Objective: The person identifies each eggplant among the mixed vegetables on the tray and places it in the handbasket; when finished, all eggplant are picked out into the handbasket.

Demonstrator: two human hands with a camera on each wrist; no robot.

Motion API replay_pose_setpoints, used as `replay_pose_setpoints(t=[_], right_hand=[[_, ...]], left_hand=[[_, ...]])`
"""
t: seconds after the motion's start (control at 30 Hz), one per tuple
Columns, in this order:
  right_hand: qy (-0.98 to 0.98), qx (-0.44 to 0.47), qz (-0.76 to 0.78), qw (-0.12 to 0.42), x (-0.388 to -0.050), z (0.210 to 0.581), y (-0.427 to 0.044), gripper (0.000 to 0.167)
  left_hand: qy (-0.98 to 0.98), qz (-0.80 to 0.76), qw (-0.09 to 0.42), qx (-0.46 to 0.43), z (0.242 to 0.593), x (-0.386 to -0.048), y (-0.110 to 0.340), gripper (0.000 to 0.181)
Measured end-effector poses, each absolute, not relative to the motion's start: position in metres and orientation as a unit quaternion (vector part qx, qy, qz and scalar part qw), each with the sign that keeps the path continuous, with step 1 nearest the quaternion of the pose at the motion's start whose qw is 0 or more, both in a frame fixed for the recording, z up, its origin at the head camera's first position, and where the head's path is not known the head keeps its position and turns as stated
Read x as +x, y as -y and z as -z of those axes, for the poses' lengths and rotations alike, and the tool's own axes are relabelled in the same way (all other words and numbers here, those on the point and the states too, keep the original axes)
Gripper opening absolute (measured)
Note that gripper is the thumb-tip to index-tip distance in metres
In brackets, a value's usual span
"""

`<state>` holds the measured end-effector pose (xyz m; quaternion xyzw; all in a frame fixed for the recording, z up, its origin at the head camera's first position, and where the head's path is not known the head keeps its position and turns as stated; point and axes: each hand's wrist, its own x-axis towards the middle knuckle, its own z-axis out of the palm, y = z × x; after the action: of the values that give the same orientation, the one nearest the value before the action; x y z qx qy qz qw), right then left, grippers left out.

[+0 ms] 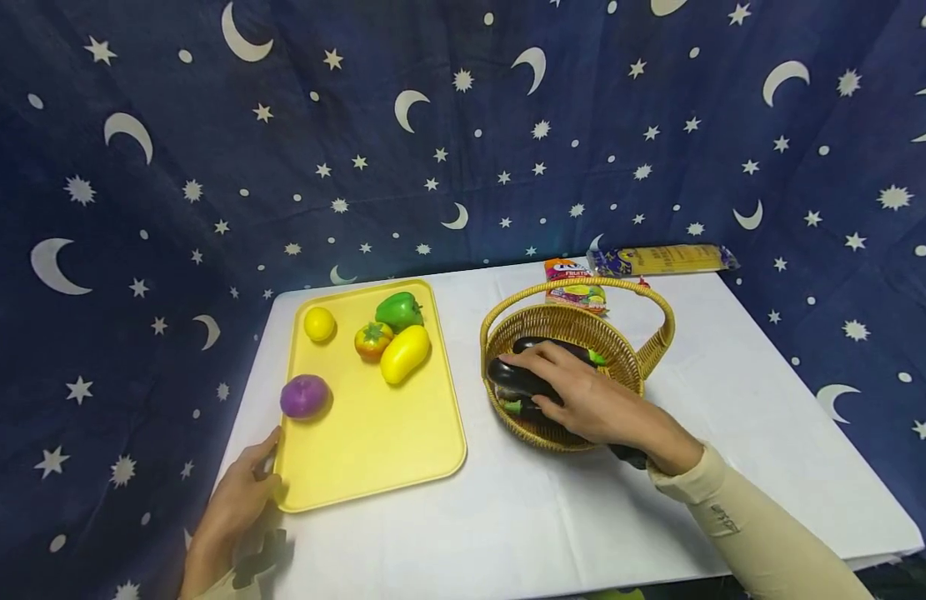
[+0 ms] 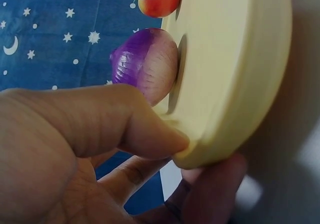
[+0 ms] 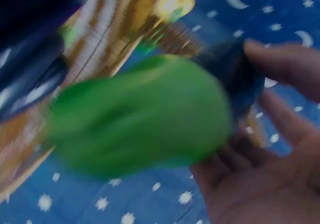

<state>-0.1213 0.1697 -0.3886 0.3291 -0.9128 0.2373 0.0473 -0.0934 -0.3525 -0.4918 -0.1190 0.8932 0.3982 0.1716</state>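
My left hand [image 1: 241,492] pinches the near left edge of the yellow tray [image 1: 365,450]; in the left wrist view the thumb [image 2: 155,131] presses the rim from above with fingers below. A purple onion [image 1: 304,397] sits close by on the tray. Over the wicker basket [image 1: 563,322], my right hand [image 1: 583,392] holds a dark eggplant [image 1: 518,379]. Its green cap [image 3: 145,114] shows large and blurred in the right wrist view. Other eggplants lie in the basket, one behind the hand [image 1: 548,343] and one partly hidden beneath it.
A lemon [image 1: 319,324], a green pepper [image 1: 399,311], an orange-red tomato [image 1: 373,341] and a yellow mango [image 1: 405,354] lie on the tray's far half. Behind the basket are a colourful snack bag [image 1: 583,296] and a long noodle pack [image 1: 668,259]. The basket's tall handle arches over it.
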Motion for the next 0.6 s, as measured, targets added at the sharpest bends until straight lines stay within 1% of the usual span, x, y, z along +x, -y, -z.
replay_pose_setpoints(t=[0.2,0.47,0.6], right_hand=[[0.92,0.338,-0.196,0.02,-0.162,0.39,-0.192,0.067],[0.927,0.345,-0.143,-0.023,-0.212,0.398,-0.188,0.064],[0.935,0.335,-0.101,-0.049,-0.228,0.402,-0.185,0.061]], left_hand=[[-0.898,-0.386,0.175,-0.121,0.489,-0.093,0.353,0.093],[-0.899,-0.382,0.178,-0.12,0.489,-0.095,0.356,0.094],[-0.894,-0.394,0.179,-0.12,0.493,-0.095,0.355,0.095]])
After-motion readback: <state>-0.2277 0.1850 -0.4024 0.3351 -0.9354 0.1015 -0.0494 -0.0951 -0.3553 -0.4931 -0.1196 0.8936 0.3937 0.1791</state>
